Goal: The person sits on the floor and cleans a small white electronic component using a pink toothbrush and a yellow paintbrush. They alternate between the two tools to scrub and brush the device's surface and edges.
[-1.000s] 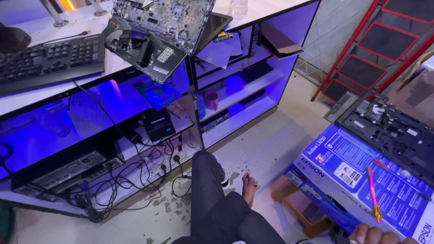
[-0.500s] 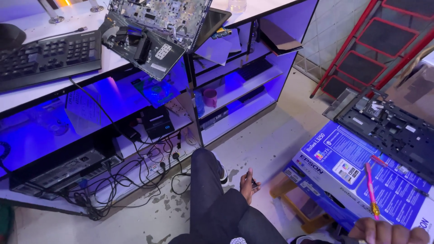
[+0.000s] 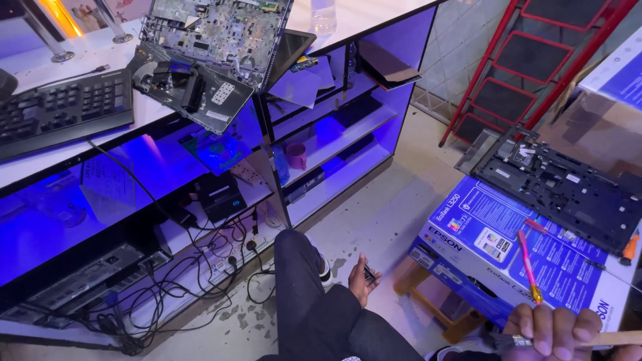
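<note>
- A black keyboard (image 3: pixel 63 110) lies at the far left on the white counter top (image 3: pixel 100 50), above shelves lit in blue.
- Below it, on the lowest shelf, a tangle of black cables (image 3: pixel 167 281) spreads around a small black box (image 3: pixel 219 196).
- An opened laptop base with a bare circuit board (image 3: pixel 214 33) leans over the counter edge, tilted towards the floor.
- A pink mug (image 3: pixel 296 155) stands on the middle shelf to the right of the upright post.
- The left hand (image 3: pixel 363 277) hangs low beside the dark trouser leg (image 3: pixel 307 301), fingers curled loosely around a small dark object too small to make out.
- A blue and white printer carton (image 3: pixel 508 247) sits on a wooden stool (image 3: pixel 435 301) on the floor.
- A pink-handled screwdriver (image 3: pixel 527 264) lies on the carton's top.
- The right hand (image 3: pixel 552 331), at the bottom edge, is closed around a brush (image 3: pixel 602 339) with a pale wooden handle, just below the screwdriver's tip.
- A black laptop chassis (image 3: pixel 562 187) rests across the carton's far end.
- A red stepladder (image 3: pixel 535 60) leans behind.
</note>
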